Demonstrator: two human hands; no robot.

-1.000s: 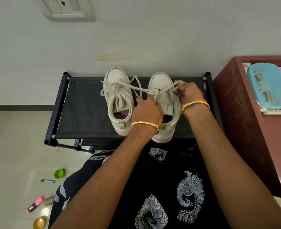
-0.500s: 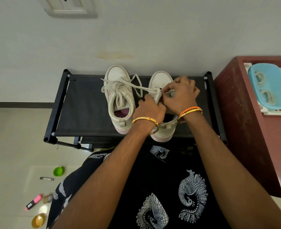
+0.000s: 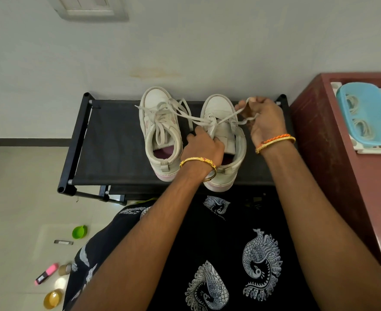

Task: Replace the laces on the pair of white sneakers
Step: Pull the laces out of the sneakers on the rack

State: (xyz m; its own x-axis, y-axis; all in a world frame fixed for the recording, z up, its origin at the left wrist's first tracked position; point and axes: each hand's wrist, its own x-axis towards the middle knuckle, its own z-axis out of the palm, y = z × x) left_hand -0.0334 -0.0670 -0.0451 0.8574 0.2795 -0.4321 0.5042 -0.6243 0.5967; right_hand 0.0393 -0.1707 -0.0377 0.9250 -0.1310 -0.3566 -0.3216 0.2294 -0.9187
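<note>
Two white sneakers stood side by side, toes to the wall, on the black fabric top of a low rack (image 3: 109,140). The left sneaker (image 3: 159,131) sat near the middle of the top, its lace loose and trailing across to its mate. The right sneaker (image 3: 226,140) had its heel hanging slightly over the near edge. The left hand (image 3: 204,145) was curled at the right sneaker's tongue, gripping the shoe at the lace crossing. The right hand (image 3: 264,121) was just beside that sneaker's outer side, near the rack's right rail, its fingers pinching a loop of the pale lace (image 3: 227,117) drawn taut from the eyelets.

Bare fabric lay open to the left of the shoes as far as the left rail; to the right, little room remained before the rail and the dark red cabinet (image 3: 333,153) close beside it. On the cabinet a blue tub (image 3: 369,102) held coiled laces, resting on a white perforated tray (image 3: 377,149). On the floor at the lower left lay a green cap (image 3: 79,231), a pink highlighter (image 3: 46,273) and a yellow lid (image 3: 52,299).

No brand or writing could be read on the shoes.
</note>
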